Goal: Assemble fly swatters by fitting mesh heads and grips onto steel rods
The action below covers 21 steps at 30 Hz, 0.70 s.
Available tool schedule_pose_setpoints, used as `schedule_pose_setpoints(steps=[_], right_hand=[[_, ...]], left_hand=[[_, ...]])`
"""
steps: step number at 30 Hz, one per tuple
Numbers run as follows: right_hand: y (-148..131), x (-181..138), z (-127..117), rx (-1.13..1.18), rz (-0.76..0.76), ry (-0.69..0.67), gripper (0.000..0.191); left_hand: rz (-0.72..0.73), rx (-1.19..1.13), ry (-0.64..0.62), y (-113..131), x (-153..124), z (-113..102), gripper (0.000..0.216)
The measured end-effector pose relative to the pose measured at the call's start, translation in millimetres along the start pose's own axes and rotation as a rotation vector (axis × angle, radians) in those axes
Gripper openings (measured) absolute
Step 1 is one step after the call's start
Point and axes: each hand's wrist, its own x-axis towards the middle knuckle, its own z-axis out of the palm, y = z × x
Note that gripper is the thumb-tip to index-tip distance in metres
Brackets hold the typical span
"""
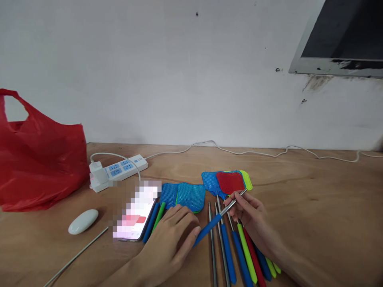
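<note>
My right hand (249, 209) pinches a bare metal rod with a blue handle (208, 230) between thumb and fingers, near the rod's upper tip. The rod slants down to the left, without a mesh head on it. My left hand (172, 241) arches low over the table, thumb apart from the bent fingers; its fingertips are partly hidden. The blue handle's lower end meets its thumb. Beyond my left hand lie blue fly swatter heads (190, 196). Under my right hand lie several fly swatters with blue, lime and red handles (254, 255), and a red mesh head (230, 182).
A lit phone (136, 215), partly blurred, lies left of my left hand. Farther left are a white oval object (83, 221), a power strip (119, 171) with a plug, and a red plastic bag (42, 159). A white cable (248, 153) runs along the wall.
</note>
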Motion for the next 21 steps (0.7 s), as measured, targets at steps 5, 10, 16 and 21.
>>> schedule_pose_setpoints(steps=[5,10,16,21], right_hand=[[0.9,-2.5,3.9,-0.014,0.004,-0.074,0.028],[4.6,-4.0,2.8,-0.003,-0.001,-0.134,0.027],[5.7,-5.2,4.2,-0.001,-0.044,-0.109,0.029],[7.6,-6.0,4.2,0.002,-0.042,-0.107,0.028]], left_hand=[[-0.040,-0.151,0.005,-0.1,-2.7,5.8,0.019],[-0.128,-0.196,0.012,-4.7,-4.1,12.4,0.022],[-0.184,-0.246,-0.057,2.7,-4.8,7.0,0.028],[-0.151,-0.188,-0.097,6.5,-7.3,8.6,0.034]])
